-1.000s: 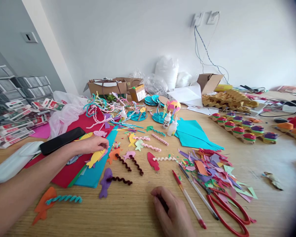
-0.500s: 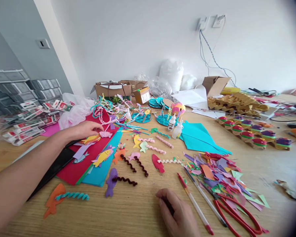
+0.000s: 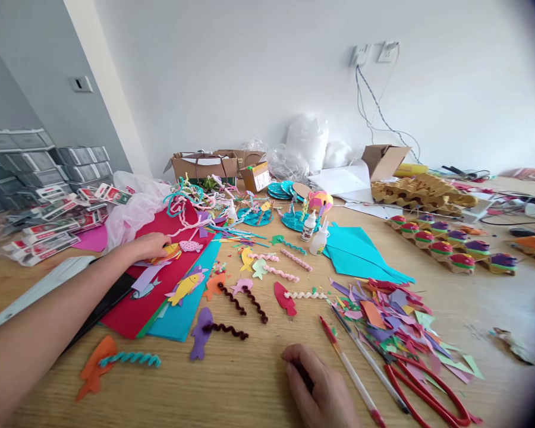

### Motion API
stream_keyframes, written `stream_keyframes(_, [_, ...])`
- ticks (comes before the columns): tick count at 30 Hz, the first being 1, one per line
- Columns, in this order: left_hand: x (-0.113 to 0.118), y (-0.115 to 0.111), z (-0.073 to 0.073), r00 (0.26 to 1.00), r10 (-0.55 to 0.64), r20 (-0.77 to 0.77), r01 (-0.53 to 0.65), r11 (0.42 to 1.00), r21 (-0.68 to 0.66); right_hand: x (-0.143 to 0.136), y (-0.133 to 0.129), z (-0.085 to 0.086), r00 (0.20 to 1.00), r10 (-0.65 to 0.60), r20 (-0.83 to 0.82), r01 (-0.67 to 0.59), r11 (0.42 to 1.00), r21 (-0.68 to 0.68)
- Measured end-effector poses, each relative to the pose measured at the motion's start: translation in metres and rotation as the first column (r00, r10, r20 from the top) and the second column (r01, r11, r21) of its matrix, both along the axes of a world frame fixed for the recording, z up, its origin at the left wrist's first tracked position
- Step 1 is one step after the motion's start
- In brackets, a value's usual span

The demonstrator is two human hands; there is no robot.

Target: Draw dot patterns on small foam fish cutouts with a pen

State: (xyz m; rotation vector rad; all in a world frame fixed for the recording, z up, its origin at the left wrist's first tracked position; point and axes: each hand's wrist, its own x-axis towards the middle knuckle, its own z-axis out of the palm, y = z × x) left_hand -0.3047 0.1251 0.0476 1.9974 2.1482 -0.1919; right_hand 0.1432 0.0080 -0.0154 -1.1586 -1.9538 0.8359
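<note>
My left hand (image 3: 153, 245) reaches over the red paper (image 3: 129, 309), its fingers drawn together beside an orange-yellow paper fish (image 3: 173, 252). What the fingertips grip, if anything, is hidden. A dotted pink fish (image 3: 190, 246) and a light pink pipe cleaner (image 3: 191, 226) lie just beyond them. My right hand (image 3: 321, 386) rests on the table with curled fingers and nothing visible in them. Between the hands, several paper fish bear wavy pipe cleaners, among them a purple fish (image 3: 201, 336), a red fish (image 3: 285, 298) and an orange fish (image 3: 96, 368).
Beside my right hand lie a red pen (image 3: 350, 368), red-handled scissors (image 3: 428, 380) and a heap of paper scraps (image 3: 396, 315). Glue bottles (image 3: 320, 239) stand near turquoise sheets (image 3: 365, 252). Painted egg-carton pieces (image 3: 441, 246) sit at right, cardboard boxes (image 3: 205, 167) at the back.
My left hand has moved back a little to the left, from beside the dotted pink fish to the orange-yellow fish. My right hand stays put, and the view has shifted slightly.
</note>
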Motion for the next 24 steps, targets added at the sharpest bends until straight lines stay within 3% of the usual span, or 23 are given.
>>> stream_keyframes(8, [0.001, 0.003, 0.001, 0.991, 0.090, -0.101, -0.099, 0.991, -0.088, 0.000, 0.000, -0.001, 1.000, -0.007, 0.030, 0.007, 1.000, 0.010])
stream_keyframes(16, [0.011, -0.003, 0.007, 0.992, 0.107, -0.059, -0.109, 0.994, -0.026, 0.004, 0.005, 0.003, 0.987, 0.087, 0.136, -0.093, 0.995, 0.036])
stream_keyframes(24, [0.008, -0.008, 0.016, 0.990, 0.126, 0.060, -0.128, 0.991, 0.032, 0.002, 0.004, 0.004, 0.991, 0.063, 0.120, -0.067, 0.997, 0.030])
